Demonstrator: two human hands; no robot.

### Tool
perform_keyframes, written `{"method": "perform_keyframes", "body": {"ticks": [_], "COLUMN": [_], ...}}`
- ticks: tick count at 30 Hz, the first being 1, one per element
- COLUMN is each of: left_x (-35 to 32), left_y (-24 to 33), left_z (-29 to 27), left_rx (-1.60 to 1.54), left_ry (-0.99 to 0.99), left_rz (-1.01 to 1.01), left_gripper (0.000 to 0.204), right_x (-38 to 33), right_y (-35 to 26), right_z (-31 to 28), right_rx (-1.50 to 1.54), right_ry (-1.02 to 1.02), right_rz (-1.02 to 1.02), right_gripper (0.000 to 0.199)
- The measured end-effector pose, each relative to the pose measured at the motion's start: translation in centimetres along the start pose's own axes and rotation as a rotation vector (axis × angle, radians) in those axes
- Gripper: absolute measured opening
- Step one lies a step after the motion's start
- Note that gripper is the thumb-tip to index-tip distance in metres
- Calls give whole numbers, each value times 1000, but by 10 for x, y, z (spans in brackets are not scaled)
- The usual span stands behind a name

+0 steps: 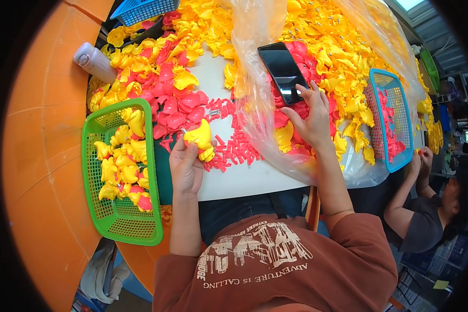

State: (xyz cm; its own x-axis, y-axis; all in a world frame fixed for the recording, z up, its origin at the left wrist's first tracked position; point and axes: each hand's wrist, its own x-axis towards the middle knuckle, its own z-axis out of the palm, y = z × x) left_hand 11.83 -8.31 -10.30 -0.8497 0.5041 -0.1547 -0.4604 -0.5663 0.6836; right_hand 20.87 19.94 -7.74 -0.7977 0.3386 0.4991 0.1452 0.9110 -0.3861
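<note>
My left hand (186, 171) pinches a yellow plastic toy figure (200, 138) between thumb and fingers, above the near edge of the white tabletop (255, 181). A little metal piece shows at the figure's upper left. My right hand (314, 118) has its fingers apart and holds nothing. Its fingertips are at the lower end of a black smartphone (282, 67), and whether they touch the screen I cannot tell. The phone lies on clear plastic sheeting over red and yellow parts. Small red plastic pieces (236, 151) are scattered between my hands.
A green basket (152, 161) with several yellow-and-red figures stands left. Red shells (177, 106) and yellow shells (343, 62) pile across the table. A blue basket (406, 125) of red pieces stands right, a lilac bottle (94, 62) at far left. Another person (426, 213) works at right.
</note>
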Motion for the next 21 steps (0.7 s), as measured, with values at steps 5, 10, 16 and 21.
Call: {"method": "perform_keyframes", "body": {"ticks": [5, 10, 16, 21], "left_x": [12, 23, 30, 35], "left_y": [1, -9, -11, -13], "left_z": [-16, -45, -51, -50], "left_rx": [-23, -153, -249, -229], "left_ry": [-77, -232, -214, -227], "left_rz": [-8, 9, -17, -21], "left_gripper": [41, 41, 42, 43], "right_x": [-1, 0, 21, 36], "right_y": [2, 0, -5, -18], "right_z": [-1, 2, 0, -7], "right_rx": [12, 26, -179, -68], "right_ry": [12, 38, -93, -261], "right_rz": [7, 25, 181, 375], "right_gripper": [51, 62, 105, 109]}}
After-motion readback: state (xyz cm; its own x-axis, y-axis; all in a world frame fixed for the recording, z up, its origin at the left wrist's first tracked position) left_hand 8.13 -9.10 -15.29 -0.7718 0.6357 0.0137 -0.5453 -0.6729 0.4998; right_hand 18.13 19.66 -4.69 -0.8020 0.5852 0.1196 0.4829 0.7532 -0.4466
